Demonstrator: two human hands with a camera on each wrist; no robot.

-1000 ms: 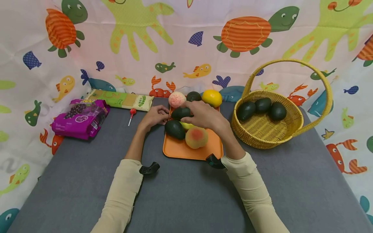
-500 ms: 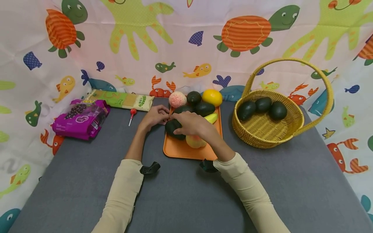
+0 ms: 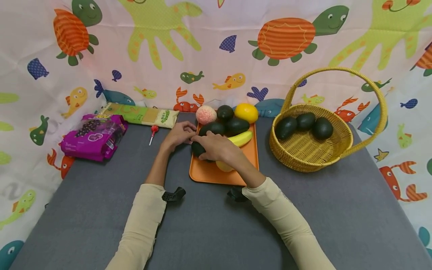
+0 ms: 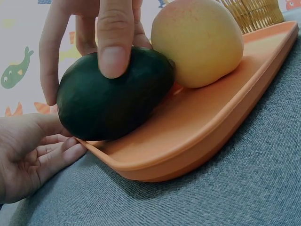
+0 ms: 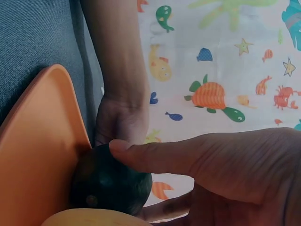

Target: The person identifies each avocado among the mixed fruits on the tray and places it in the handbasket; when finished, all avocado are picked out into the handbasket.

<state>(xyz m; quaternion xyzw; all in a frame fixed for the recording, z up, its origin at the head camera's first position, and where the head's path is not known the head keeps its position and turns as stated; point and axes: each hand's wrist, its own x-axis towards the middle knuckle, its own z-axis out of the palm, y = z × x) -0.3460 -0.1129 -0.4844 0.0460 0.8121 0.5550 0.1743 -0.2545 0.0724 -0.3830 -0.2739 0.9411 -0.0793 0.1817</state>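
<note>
My right hand (image 3: 217, 148) grips a dark green avocado (image 4: 113, 101) at the left side of the orange tray (image 3: 202, 171), its thumb on one side and fingers on the other. My left hand (image 3: 180, 135) is at the tray's left edge and pinches the rim between thumb and fingers, close beside that avocado. A peach (image 4: 197, 47) touches the avocado's end and is partly covered by my right hand in the head view. Behind lie a banana (image 3: 242, 138) and more avocados (image 3: 237, 126). A speckled pink round fruit (image 3: 206, 114) and a yellow fruit (image 3: 246, 112) are at the tray's back.
To the right stands a yellow wicker basket (image 3: 312, 161) with a tall handle and 3 avocados (image 3: 322, 128) inside. A purple bag (image 3: 92, 138), a long green-and-beige packet (image 3: 141, 114) and a red lollipop (image 3: 154, 129) lie on the left. A printed curtain hangs behind.
My right hand has let go of an avocado at the tray's back, uncovering the banana, and moved toward me and left onto the front-left avocado. The left hand has stayed put.
</note>
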